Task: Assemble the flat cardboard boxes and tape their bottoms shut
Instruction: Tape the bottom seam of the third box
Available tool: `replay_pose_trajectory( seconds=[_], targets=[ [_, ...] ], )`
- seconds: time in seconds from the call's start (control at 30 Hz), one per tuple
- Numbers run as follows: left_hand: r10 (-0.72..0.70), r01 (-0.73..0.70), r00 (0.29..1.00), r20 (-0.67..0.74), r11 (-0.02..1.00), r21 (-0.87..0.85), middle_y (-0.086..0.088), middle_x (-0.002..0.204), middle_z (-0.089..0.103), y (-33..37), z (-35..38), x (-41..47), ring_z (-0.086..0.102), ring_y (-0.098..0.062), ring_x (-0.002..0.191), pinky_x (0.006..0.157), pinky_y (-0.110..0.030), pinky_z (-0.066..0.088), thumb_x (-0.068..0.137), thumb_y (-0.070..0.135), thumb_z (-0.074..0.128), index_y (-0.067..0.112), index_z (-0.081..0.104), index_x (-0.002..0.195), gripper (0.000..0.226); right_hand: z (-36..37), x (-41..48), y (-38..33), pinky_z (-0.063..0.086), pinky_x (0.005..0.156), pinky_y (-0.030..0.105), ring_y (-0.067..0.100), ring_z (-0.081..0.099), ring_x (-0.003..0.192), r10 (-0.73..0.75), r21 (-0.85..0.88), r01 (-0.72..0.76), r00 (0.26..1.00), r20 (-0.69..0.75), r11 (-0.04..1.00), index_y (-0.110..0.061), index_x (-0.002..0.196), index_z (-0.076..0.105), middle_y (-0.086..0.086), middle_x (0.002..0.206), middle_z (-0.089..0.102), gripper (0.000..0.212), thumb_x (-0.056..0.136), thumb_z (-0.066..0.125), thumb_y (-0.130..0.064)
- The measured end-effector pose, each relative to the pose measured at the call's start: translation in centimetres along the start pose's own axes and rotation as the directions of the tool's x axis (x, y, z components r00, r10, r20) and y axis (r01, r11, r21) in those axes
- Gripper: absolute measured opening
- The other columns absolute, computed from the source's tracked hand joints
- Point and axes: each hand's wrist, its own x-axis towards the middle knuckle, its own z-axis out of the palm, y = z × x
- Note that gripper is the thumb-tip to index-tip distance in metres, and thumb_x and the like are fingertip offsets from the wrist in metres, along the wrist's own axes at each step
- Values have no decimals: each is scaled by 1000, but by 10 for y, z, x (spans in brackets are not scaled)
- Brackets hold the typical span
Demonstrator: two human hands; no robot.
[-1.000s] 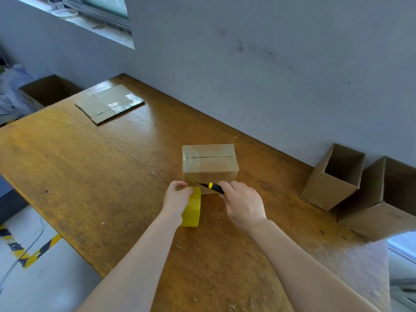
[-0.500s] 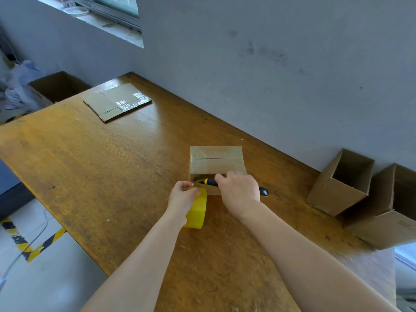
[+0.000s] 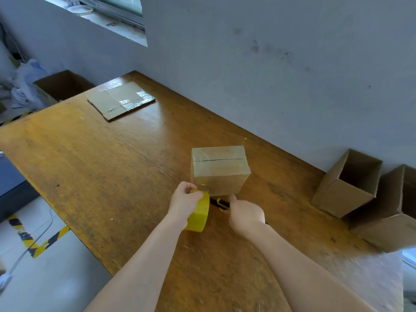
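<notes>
A small cardboard box (image 3: 219, 170) stands on the wooden table (image 3: 112, 176) with its taped, closed flaps facing up. Just in front of it my left hand (image 3: 183, 201) grips a yellow tape roll (image 3: 199, 213) held on edge against the box's near side. My right hand (image 3: 244, 215) is beside the roll, closed on a black and yellow utility knife (image 3: 221, 204) whose tip lies low over the table between the two hands. A flat, folded cardboard box (image 3: 120, 100) lies at the far left of the table.
Two assembled open boxes (image 3: 347, 183) (image 3: 391, 212) lie on their sides against the grey wall at the right. An open carton (image 3: 60, 86) sits on the floor beyond the table's left end. Hazard-striped floor tape (image 3: 42, 242) runs below the near-left edge.
My right hand has pulled the knife down and back from the box's front face to the table surface. The left hand keeps hold of the tape roll in about the same spot.
</notes>
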Motion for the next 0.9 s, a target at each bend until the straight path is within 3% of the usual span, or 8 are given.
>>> replay_pose_trajectory(
  seconds=[0.1,0.2,0.23,0.3,0.37,0.43,0.6,0.9],
  targets=[
    [7,-7,1000,1,1000,13,-10,103,62,2,-1,2,62,-39,100,74,-44,52,83,19,67,26,57,93,16,31,-9,12,49,66,36,26,63,96,2,131,-25,985,173,991,-20,136,39,6,108,64,39,101,46,-35],
    [3,-3,1000,3,999,32,-9,105,62,5,-2,1,61,-36,99,80,-46,54,83,18,67,27,57,93,16,42,-11,21,50,86,38,26,55,112,14,49,-25,977,213,998,-23,135,47,6,122,56,40,99,48,-41],
    [4,-4,1000,3,999,34,-9,105,62,5,-2,1,61,-35,98,81,-47,54,83,18,67,27,57,93,16,39,-9,20,46,88,38,27,52,115,2,4,-3,991,137,1000,-23,130,51,5,124,54,39,97,50,-44],
    [7,-7,1000,0,1000,29,-10,104,63,5,-2,2,62,-34,95,80,-47,54,83,17,68,26,57,93,16,25,-4,14,45,81,37,28,53,106,-70,45,83,971,-228,996,-19,115,60,5,112,56,36,90,60,-45],
    [11,-11,1000,-10,1000,21,-9,102,64,5,-2,4,63,-35,96,81,-49,55,84,18,69,25,58,93,15,1,5,2,47,72,37,28,56,92,-128,70,211,790,-599,975,-15,102,64,6,100,59,33,82,71,-41],
    [17,-17,1000,-8,999,28,-7,103,64,5,-3,3,62,-33,98,83,-49,53,85,20,69,24,58,93,14,-20,17,-14,50,79,40,29,58,99,-182,23,286,669,-721,958,-17,109,65,8,110,61,40,79,75,-41],
    [28,-28,1000,6,999,46,-3,103,63,5,-5,4,61,-29,98,83,-45,53,84,21,69,26,58,93,15,-29,51,-32,38,107,48,32,46,133,-245,-43,273,768,-592,961,-19,134,56,12,141,53,70,72,82,-38],
    [25,-32,996,80,996,86,-8,96,60,1,-10,5,51,-21,80,70,-36,41,81,18,68,20,58,97,18,-16,67,-35,37,101,52,32,43,128,-205,-52,217,776,-596,975,-22,126,51,10,135,54,78,58,88,-30]
  ],
)
